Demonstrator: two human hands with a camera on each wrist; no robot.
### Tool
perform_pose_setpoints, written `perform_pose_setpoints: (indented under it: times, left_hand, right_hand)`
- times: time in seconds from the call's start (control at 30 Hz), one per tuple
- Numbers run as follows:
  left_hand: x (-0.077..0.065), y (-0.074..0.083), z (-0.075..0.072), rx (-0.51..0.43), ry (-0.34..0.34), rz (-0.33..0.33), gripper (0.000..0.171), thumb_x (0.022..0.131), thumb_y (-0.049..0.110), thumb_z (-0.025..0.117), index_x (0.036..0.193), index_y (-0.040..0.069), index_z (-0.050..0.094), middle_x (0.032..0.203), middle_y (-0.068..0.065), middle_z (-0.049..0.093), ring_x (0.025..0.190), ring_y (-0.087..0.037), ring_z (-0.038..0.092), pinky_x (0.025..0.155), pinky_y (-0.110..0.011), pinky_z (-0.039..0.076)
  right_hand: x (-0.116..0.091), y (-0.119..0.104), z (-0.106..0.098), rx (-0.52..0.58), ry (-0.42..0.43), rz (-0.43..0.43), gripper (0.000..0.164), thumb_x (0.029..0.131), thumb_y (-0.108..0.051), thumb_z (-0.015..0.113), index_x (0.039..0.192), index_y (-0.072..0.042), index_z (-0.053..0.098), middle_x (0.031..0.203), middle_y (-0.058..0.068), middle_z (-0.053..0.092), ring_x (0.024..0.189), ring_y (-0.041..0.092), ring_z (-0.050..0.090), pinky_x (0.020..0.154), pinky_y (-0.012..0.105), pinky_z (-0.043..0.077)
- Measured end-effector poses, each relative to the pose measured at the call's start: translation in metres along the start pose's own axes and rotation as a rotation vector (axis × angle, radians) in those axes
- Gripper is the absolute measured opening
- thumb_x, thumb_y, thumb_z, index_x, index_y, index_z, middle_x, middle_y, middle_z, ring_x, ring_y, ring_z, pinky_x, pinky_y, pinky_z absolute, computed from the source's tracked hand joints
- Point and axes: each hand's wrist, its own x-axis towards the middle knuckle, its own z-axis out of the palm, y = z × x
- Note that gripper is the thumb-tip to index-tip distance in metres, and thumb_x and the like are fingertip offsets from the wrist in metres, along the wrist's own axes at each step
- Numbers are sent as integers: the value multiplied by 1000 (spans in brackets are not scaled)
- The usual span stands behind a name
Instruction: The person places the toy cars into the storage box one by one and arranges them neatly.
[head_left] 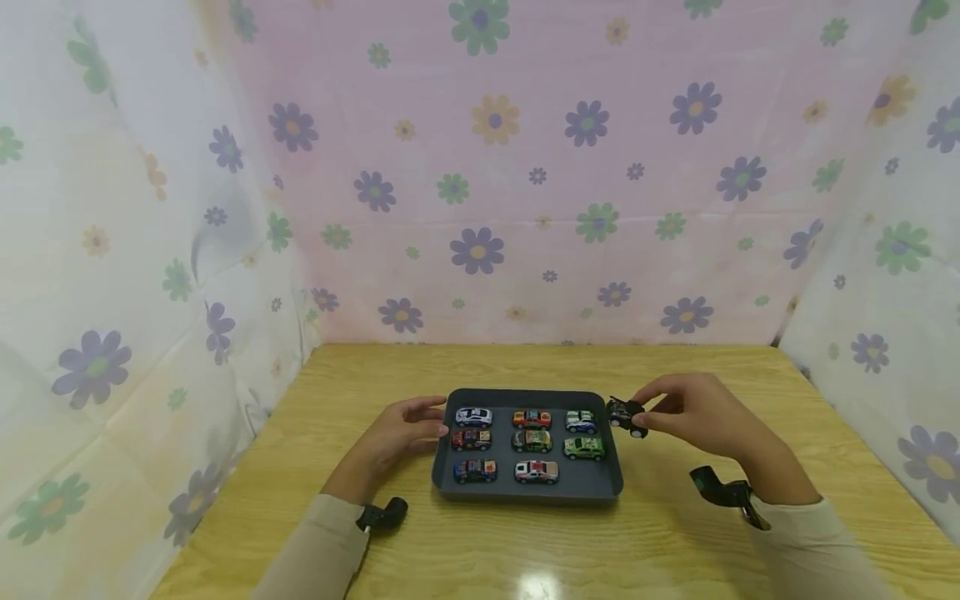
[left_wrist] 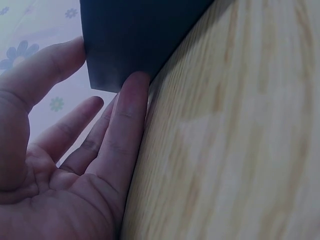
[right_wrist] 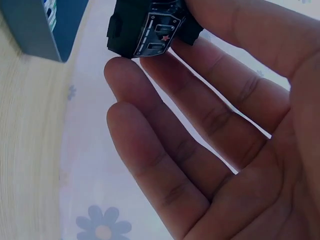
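Observation:
A dark grey tray lies on the wooden table with several small toy cars in rows inside, among them a white-and-red car at the front and a green car at the right. My left hand touches the tray's left side, its fingers fairly straight; in the left wrist view, fingertips rest against the tray's dark wall. Just beyond the tray's right rim, my right hand pinches a black toy car above the table. The right wrist view shows the black car with a small red star.
The wooden table extends around the tray on every side. A flowered cloth hangs behind it and along both sides. Each wrist carries a black camera mount, such as the left mount.

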Motion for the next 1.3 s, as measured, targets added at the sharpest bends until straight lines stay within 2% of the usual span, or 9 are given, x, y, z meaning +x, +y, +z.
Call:
perform_pose_setpoints:
  times: [0.23, 0.37, 0.5, 0.63, 0.83, 1.0, 1.3]
  left_hand:
    - [0, -1, 1, -3, -37, 4, 71, 89, 13, 84, 152, 11, 51, 148, -21, 55, 116, -27, 69, 96, -43, 61]
    - [2, 2, 2, 10, -35, 13, 68, 89, 12, 83, 151, 11, 53, 147, -20, 55, 116, -27, 68, 96, -43, 61]
    - [1, 4, 2, 17, -19, 8, 66, 91, 11, 81, 150, 10, 53, 145, -20, 57, 114, -26, 69, 95, -42, 61]
    - [-2, 5, 0, 29, -31, 22, 67, 92, 9, 79, 152, 7, 50, 145, -22, 55, 113, -24, 69, 95, -42, 61]
    - [-1, 3, -1, 39, -34, 30, 69, 91, 11, 81, 152, 6, 49, 145, -23, 54, 113, -25, 68, 94, -43, 62]
    - [0, 1, -1, 39, -36, 27, 68, 90, 11, 81, 151, 5, 51, 145, -23, 56, 115, -25, 68, 95, -42, 61]
    - [0, -1, 0, 32, -16, 26, 66, 91, 10, 81, 150, 4, 51, 142, -21, 58, 113, -25, 69, 94, -41, 62]
  right_hand:
    - [-1, -2, 8, 37, -14, -41, 21, 96, -27, 77, 115, -19, 75, 99, -5, 78, 86, 6, 76, 71, 27, 61]
    - [1, -3, 14, 33, -12, -64, 21, 96, -27, 76, 115, -19, 75, 101, -3, 78, 85, 5, 75, 71, 26, 61]
    - [6, -9, 23, 29, -43, -82, 22, 96, -29, 76, 115, -18, 75, 104, -1, 77, 86, 5, 75, 71, 25, 61]
    - [8, -17, 32, 32, -79, -79, 21, 96, -26, 77, 114, -16, 75, 104, -2, 76, 88, 7, 75, 71, 25, 61]
    - [12, -19, 42, -23, -84, -91, 18, 94, -27, 79, 110, -20, 76, 104, -6, 74, 88, 7, 72, 69, 24, 59]
    - [15, -16, 52, -69, -120, -104, 17, 92, -30, 81, 107, -24, 78, 102, -11, 73, 85, 3, 65, 68, 24, 57]
    - [22, -16, 63, -96, -155, -81, 17, 87, -25, 85, 103, -21, 80, 99, -10, 75, 79, 5, 64, 66, 24, 55]
